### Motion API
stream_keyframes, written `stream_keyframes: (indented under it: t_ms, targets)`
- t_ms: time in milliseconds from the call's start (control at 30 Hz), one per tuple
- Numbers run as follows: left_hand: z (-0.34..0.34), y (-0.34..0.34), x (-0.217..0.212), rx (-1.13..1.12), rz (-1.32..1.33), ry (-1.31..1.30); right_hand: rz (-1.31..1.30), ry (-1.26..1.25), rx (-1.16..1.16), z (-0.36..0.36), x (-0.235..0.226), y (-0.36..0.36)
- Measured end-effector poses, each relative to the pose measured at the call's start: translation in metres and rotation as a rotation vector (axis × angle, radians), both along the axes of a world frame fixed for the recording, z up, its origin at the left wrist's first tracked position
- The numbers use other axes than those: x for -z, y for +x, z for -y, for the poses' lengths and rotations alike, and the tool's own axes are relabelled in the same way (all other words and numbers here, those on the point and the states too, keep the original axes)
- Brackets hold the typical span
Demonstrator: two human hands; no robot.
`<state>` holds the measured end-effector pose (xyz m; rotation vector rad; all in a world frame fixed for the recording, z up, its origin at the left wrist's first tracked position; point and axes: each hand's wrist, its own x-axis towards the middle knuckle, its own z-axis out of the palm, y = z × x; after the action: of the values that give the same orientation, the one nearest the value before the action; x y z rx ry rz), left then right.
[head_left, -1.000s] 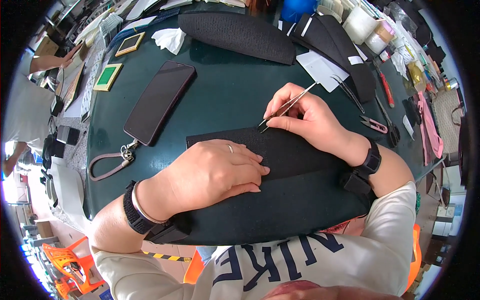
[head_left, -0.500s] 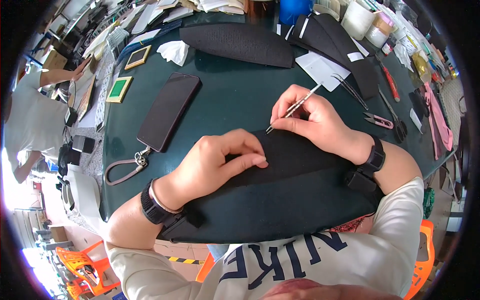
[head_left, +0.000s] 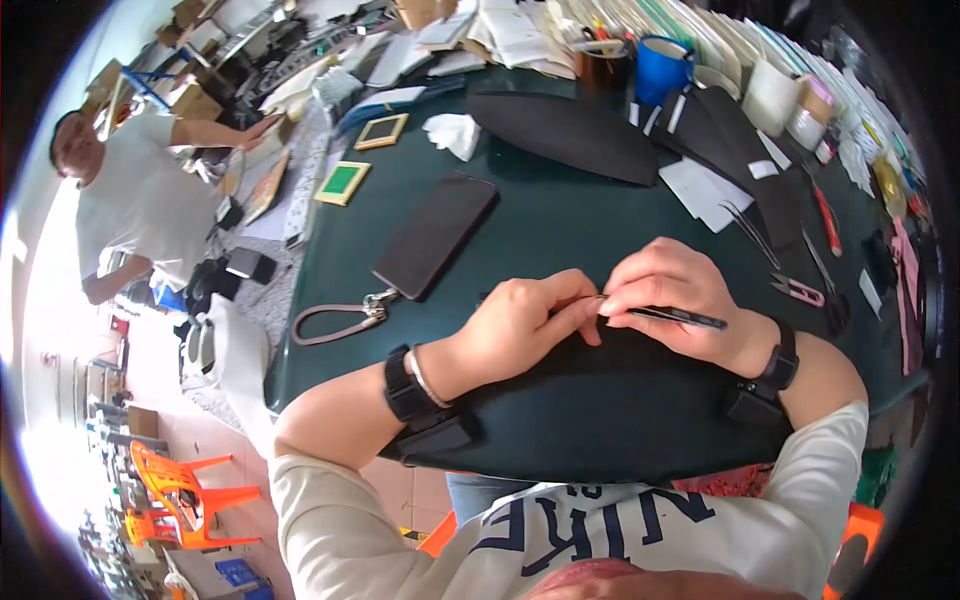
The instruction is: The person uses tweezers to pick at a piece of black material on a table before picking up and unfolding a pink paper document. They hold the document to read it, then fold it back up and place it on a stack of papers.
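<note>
My right hand (head_left: 676, 305) grips a thin black tweezers-like tool (head_left: 672, 317), held level with its tip pointing left. My left hand (head_left: 524, 322) meets that tip, thumb and forefinger pinched together on something too small to make out. Both hands hover over a dark fabric sheet (head_left: 600, 410) that lies on the green table (head_left: 560, 230) close to my body. Black bands sit on both wrists.
A black phone (head_left: 436, 235) with a loop strap (head_left: 335, 318) lies left of my hands. Beyond are a long black fabric piece (head_left: 560, 130), pink snips (head_left: 800, 292), a red pen (head_left: 827, 222), a blue cup (head_left: 662, 70) and paper clutter. A person in white (head_left: 130, 200) stands far left.
My left hand lifted off the dark sheet and came up to the tool's tip. My right hand turned the tool from pointing up-right to lying level.
</note>
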<state>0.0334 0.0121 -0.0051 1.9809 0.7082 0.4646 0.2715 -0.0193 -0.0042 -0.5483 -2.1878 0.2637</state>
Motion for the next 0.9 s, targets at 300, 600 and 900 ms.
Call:
stream_keyframes:
  t_ms: [300, 600, 900]
  targets:
    - [0.003, -0.005, -0.004, 0.022, -0.075, 0.145, 0.189, 0.039, 0.036, 0.007, 0.003, -0.001]
    - [0.001, -0.016, -0.002, 0.084, -0.033, 0.140, -0.105, -0.962, 0.026, 0.004, 0.016, 0.011]
    - [-0.006, -0.015, 0.010, 0.158, 0.089, 0.248, -0.060, -1.007, 0.037, 0.001, 0.015, 0.015]
